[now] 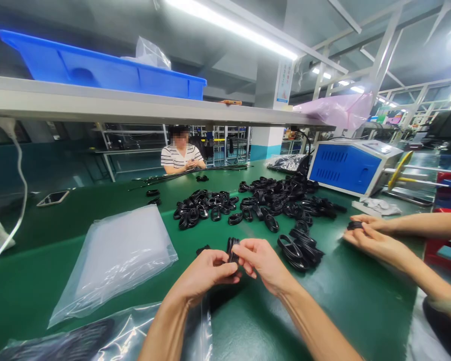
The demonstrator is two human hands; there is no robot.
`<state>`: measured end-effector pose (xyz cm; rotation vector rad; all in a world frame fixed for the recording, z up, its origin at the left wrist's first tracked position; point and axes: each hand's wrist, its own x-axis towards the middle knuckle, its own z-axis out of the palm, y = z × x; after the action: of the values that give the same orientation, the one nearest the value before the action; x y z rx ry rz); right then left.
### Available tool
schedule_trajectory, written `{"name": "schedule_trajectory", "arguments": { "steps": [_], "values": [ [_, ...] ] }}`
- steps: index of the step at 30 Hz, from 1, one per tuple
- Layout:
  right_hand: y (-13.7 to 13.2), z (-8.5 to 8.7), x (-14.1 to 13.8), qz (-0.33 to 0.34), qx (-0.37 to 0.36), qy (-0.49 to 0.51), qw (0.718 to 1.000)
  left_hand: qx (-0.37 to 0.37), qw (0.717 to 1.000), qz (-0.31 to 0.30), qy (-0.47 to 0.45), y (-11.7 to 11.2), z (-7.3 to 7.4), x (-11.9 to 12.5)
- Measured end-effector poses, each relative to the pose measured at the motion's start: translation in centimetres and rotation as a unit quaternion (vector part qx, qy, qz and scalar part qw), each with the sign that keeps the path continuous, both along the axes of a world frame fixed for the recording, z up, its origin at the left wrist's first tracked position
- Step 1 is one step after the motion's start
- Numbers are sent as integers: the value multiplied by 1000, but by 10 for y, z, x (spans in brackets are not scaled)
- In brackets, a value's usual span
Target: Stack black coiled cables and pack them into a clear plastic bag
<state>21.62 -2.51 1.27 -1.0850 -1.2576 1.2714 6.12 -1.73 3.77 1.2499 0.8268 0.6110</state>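
Both my hands meet over the green table (342, 301) and grip one black coiled cable bundle (232, 247) that stands up between them. My left hand (206, 273) pinches its lower left side. My right hand (263, 263) holds the right side with curled fingers. A small pile of black coils (298, 248) lies just right of my right hand. Many more coils (255, 203) are spread across the middle of the table.
A stack of clear plastic bags (116, 258) lies at left, another bag (78, 338) at the near edge. A co-worker's hands (372, 235) hold a coil at right. Another person (180, 155) sits across. A blue machine (346, 168), a phone (53, 198) and a blue bin (97, 70) on the shelf.
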Motion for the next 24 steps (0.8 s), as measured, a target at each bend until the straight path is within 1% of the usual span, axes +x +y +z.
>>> {"name": "schedule_trajectory", "arguments": {
  "steps": [6,10,14,16,19,21,24],
  "values": [
    [0,0,3,11,21,-7,1000,-6,999,-2,-35,1,-5,0],
    [0,2,2,-2,15,23,1000,-22,997,8,-78,2,-7,2],
    [1,2,1,-19,3,59,998,-24,995,13,-96,1,-6,5],
    [1,2,1,-34,2,51,998,-17,995,21,-97,1,-7,5],
    [2,1,0,-53,13,5,998,-9,995,35,-94,3,-7,5],
    [2,1,1,-50,20,-6,999,-10,995,33,-95,3,-7,5],
    [2,1,1,-40,22,13,999,-14,995,21,-96,3,-6,5]
  ]
}}
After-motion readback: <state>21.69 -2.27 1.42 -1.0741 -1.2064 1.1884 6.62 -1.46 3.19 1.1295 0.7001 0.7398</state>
